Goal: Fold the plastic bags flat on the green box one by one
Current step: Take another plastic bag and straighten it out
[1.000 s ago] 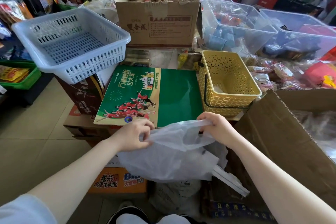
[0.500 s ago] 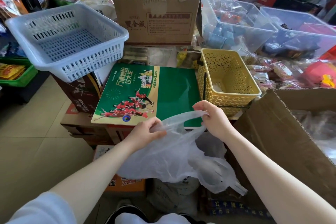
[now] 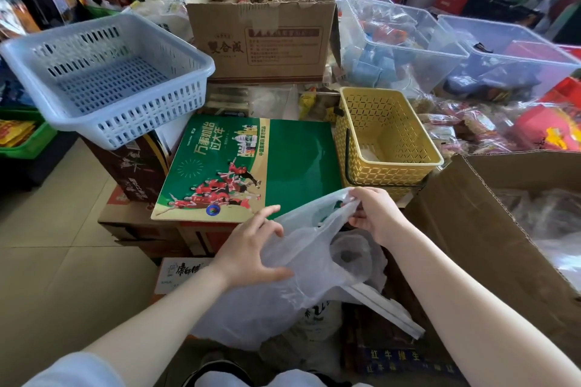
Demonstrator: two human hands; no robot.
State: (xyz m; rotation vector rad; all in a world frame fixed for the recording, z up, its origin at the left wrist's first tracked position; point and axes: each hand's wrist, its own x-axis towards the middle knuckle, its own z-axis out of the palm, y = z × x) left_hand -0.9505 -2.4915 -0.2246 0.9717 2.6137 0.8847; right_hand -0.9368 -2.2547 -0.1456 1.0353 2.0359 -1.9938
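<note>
Since a moment ago the left hand [image 3: 251, 248] has let go of its pinch on the translucent plastic bag [image 3: 301, 264]; its fingers are now spread and lie against the bag's side, while the right hand [image 3: 374, 217] still pinches the bag's upper edge and has carried it forward, so that edge now overlaps the near right corner of the green box [image 3: 295, 160]. Most of the bag still hangs crumpled below the box's front edge, so it seems to be on its way to being laid down, with no fold begun. The box top is bare and offers open room, but the yellow basket [image 3: 390, 163] stands just beside its right edge and the white slotted basket [image 3: 103, 78] overhangs at the far left, so spreading is best kept central.
</note>
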